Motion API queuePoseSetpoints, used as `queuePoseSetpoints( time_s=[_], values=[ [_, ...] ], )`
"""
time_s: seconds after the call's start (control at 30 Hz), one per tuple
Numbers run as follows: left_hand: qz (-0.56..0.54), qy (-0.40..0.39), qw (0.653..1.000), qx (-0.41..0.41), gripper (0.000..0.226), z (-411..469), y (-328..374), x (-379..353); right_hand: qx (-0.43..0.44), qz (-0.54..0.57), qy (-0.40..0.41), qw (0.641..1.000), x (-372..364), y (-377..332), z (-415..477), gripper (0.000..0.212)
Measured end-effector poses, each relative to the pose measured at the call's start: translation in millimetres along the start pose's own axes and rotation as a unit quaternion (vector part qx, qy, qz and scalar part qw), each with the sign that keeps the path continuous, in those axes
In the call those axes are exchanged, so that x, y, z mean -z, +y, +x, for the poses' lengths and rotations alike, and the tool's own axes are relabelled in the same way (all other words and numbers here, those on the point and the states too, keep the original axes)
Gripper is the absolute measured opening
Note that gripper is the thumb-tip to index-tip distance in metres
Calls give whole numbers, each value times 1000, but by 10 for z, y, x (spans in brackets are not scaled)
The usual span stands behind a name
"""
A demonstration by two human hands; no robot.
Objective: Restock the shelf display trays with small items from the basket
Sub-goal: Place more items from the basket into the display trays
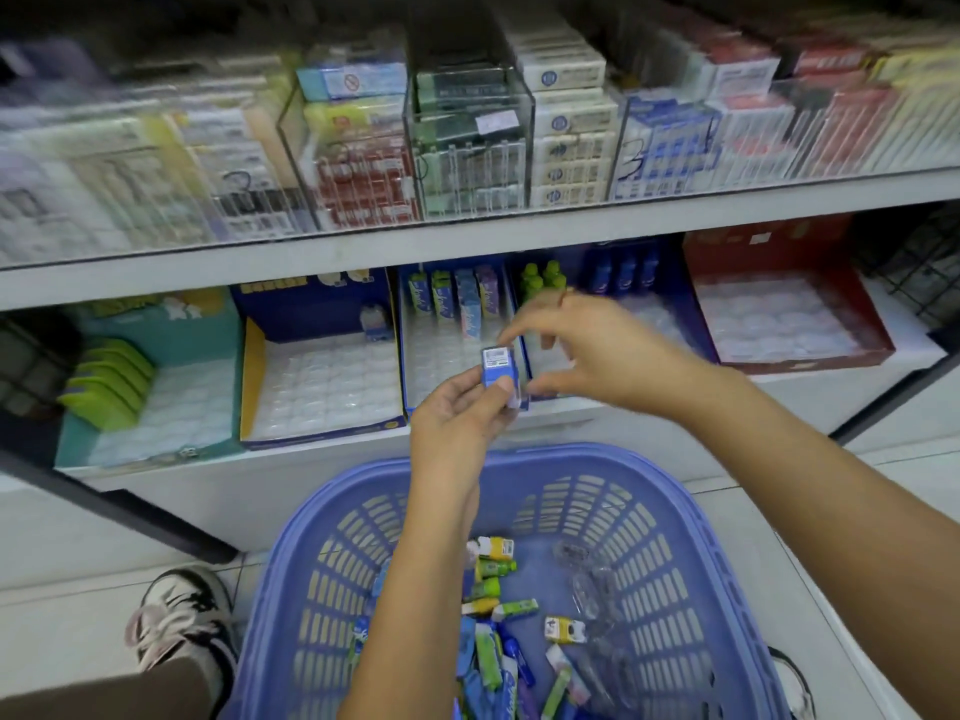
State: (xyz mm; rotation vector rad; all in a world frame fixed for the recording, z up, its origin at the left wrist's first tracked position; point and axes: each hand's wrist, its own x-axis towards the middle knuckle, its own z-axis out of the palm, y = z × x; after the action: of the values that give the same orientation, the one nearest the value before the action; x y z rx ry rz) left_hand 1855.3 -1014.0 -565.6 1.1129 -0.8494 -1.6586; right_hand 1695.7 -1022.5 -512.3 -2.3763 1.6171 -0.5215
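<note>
The person is crouched in front of the shelving with a blue plastic basket (691, 511) on the floor between their knees. A heap of small items (488, 589) lies in its bottom: little boxes and tubes in green, yellow, blue and white, with some clear plastic pieces (592, 589) beside them. Above the basket the left hand (457, 413) grips a small blue box (496, 368) between thumb and fingers, held upright with its labelled white top facing up, right in front of the lower shelf's edge. The right hand (587, 350) hovers just over it, fingers spread and loosely bent, grasping nothing; its forefinger tip is at the top of the box, though I can't tell whether it touches. Behind the hands sits a blue-walled display tray (402, 345) with a row of tall narrow packs (457, 298) standing at its back. To its left is a yellow-sided tray (253, 376), and further left a teal tray (171, 330) with green packs (109, 381). To the right stand small green bottles (540, 278), blue bottles (623, 275) and a red tray (800, 358). The shelf above carries clear acrylic bins (467, 148) stacked with cartons. A sneaker (182, 615) shows at lower left.
</note>
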Motion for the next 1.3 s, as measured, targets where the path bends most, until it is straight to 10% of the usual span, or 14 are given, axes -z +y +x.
queuePoseSetpoints(
  time_s=[0.37, 0.5, 0.63, 0.77, 1.3],
  values=[
    [-39, -16, 998, -44, 27, -48, 274, 243, 124, -131, 86, 980, -343, -418, 106, 31],
    [115, -1, 985, -126, 22, 8, 247, 466, 5, -1, 171, 985, -326, -516, 364, 29],
    [522, 87, 822, -210, 43, 134, 218, 889, -50, 88, 194, 976, -427, -614, 781, 27],
    [630, 69, 758, -154, 54, 187, 180, 1178, -71, 121, 138, 980, -695, -714, 1272, 23],
    [601, 33, 781, -164, 59, 200, 140, 1307, -62, -25, 13, 998, -1060, -721, 1845, 22]
  ],
)
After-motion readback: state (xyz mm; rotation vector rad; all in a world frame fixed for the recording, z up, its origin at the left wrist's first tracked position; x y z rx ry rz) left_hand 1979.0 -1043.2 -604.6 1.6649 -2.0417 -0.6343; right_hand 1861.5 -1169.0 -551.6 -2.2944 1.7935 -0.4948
